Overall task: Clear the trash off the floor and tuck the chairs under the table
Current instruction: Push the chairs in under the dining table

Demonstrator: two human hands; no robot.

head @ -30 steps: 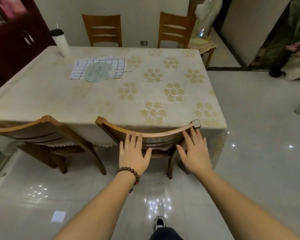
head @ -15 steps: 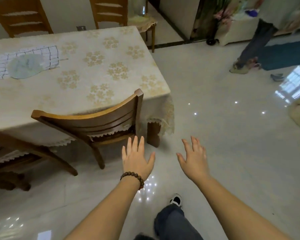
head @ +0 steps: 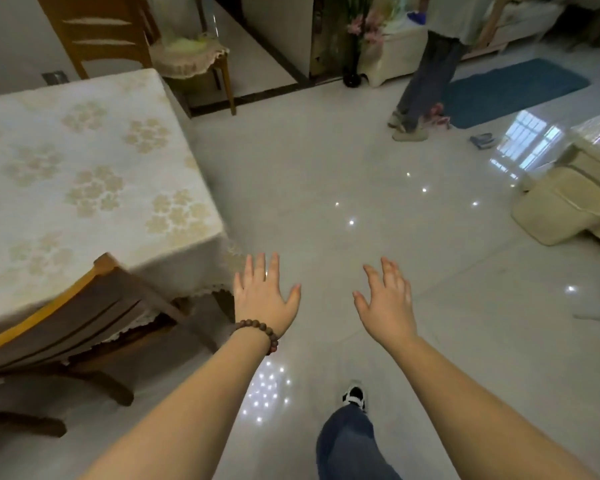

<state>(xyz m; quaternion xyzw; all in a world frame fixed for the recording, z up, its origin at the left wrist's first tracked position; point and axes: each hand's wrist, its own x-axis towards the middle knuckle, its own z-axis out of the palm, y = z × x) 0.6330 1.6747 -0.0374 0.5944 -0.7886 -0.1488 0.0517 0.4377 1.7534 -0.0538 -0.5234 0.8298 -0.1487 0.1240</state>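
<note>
A wooden chair (head: 66,320) stands at the lower left, its seat under the table (head: 84,181), which wears a cream cloth with gold flowers. My left hand (head: 264,296), with a bead bracelet on the wrist, hovers just right of the table's near corner, fingers spread and holding nothing. My right hand (head: 387,303) floats over the bare tile floor, also spread and empty. Another wooden chair (head: 97,32) stands at the table's far side. A small blue object (head: 482,140) lies on the floor at the far right.
A person's legs (head: 420,81) stand at the far right beside a blue mat (head: 513,91). A cream bin (head: 565,206) sits at the right edge. A stool with a lace cover (head: 191,57) stands beyond the table. My own leg and shoe (head: 354,400) are below.
Both hands came off the chair's back rail and now hang free. The view has swung right, away from the table and towards the open floor.
</note>
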